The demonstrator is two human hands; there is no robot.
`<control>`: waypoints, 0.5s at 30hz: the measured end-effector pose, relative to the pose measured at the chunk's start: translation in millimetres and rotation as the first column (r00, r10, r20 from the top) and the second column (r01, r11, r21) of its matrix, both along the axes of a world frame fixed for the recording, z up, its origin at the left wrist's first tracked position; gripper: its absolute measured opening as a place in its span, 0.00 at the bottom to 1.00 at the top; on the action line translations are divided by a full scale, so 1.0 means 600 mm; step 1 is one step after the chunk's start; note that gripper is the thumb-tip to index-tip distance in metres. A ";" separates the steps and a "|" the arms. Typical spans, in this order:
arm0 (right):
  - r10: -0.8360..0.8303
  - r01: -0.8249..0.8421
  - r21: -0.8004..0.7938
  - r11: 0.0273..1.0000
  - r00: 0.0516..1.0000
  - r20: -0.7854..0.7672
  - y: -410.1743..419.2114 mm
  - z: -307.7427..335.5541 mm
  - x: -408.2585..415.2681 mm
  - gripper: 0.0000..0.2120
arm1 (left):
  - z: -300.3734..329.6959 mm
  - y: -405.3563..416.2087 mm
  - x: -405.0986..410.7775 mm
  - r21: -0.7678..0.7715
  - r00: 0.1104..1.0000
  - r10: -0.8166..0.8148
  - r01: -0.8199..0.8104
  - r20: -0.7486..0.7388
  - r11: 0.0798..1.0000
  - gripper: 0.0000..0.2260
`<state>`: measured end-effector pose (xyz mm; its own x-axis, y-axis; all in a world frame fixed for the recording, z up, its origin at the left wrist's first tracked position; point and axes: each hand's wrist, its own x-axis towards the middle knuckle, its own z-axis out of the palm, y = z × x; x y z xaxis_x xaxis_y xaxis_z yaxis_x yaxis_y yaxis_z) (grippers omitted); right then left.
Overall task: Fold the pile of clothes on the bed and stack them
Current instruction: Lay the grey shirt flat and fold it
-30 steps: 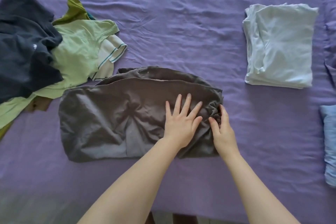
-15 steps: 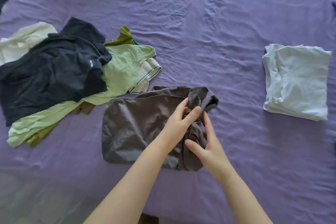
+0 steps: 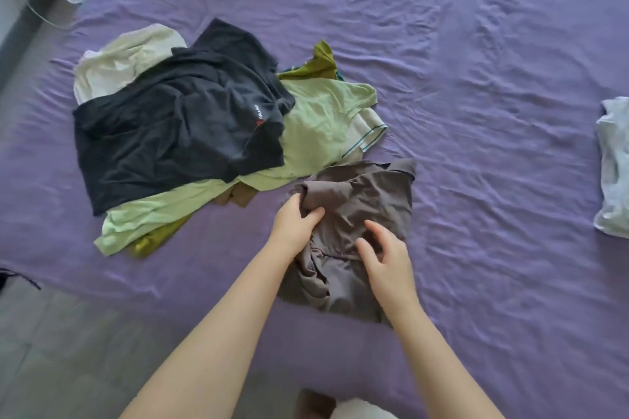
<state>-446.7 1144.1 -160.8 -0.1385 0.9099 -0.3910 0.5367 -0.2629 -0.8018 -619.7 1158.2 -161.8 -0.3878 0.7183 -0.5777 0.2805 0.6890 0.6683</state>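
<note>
Both my hands are on the crumpled grey-brown fabric garment (image 3: 367, 201). Left hand (image 3: 296, 226) pinches its upper-left fold. Right hand (image 3: 384, 258) rests on it, fingers loosely curled.

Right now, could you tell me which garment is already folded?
The pale blue shirt at the bed's right edge; it lies folded, apart from the loose pile.
</note>
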 end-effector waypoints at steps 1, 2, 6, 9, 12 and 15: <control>-0.017 0.008 0.078 0.997 0.993 0.120 0.005 -0.008 0.003 0.18 | -0.006 -0.006 -0.016 0.015 0.999 0.006 -0.007 0.046 1.000 0.13; -0.042 0.016 0.119 0.993 0.976 0.216 0.010 -0.016 0.004 0.20 | -0.010 -0.012 -0.029 0.024 0.995 0.008 -0.010 0.102 1.000 0.13; -0.095 0.114 -0.051 0.992 0.954 0.286 0.024 -0.055 -0.006 0.32 | -0.054 -0.028 -0.062 -0.085 0.977 -0.171 0.161 -0.130 0.983 0.17; -0.289 0.345 -0.208 0.915 0.922 0.259 0.039 -0.083 -0.017 0.37 | -0.075 -0.034 -0.060 -0.228 0.984 0.057 -0.095 -0.167 0.969 0.30; -0.346 0.433 -0.249 0.866 0.880 0.326 0.043 -0.101 -0.004 0.38 | -0.092 -0.035 -0.056 -0.335 0.909 0.401 -0.344 0.116 0.877 0.31; -0.413 0.474 -0.376 0.796 0.880 0.235 0.041 -0.105 0.018 0.33 | -0.093 -0.033 -0.056 -0.433 0.739 0.569 -0.408 0.359 0.804 0.39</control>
